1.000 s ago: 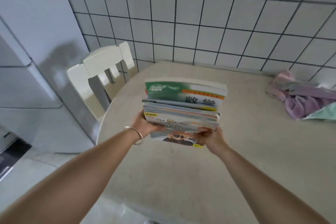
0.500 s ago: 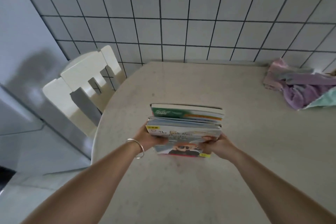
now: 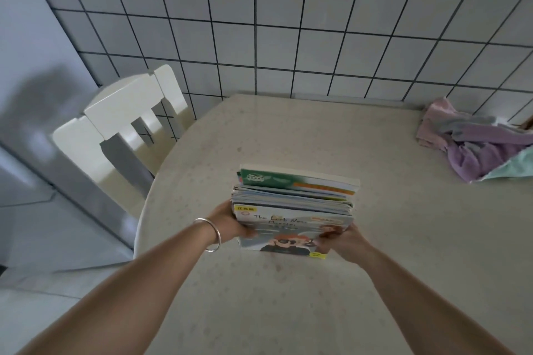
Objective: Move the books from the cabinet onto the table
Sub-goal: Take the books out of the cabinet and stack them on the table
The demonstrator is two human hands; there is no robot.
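A stack of several books (image 3: 294, 204) sits low over the beige table (image 3: 403, 239), near its left half. The top book has a cartoon cover, and a green-spined book lies at the far side. My left hand (image 3: 230, 223), with a silver bangle on the wrist, grips the stack's left near corner. My right hand (image 3: 343, 242) grips the right near corner. Whether the stack's underside touches the table is hidden. The cabinet is out of view.
A white chair (image 3: 129, 121) stands at the table's left edge, against a grey appliance side. A pile of pink, purple and mint cloth (image 3: 473, 144) lies at the table's far right. A tiled wall (image 3: 288, 23) runs behind the table.
The stack has come down and flattened from a raised, tilted hold to just over the table. Both hands kept their grip.
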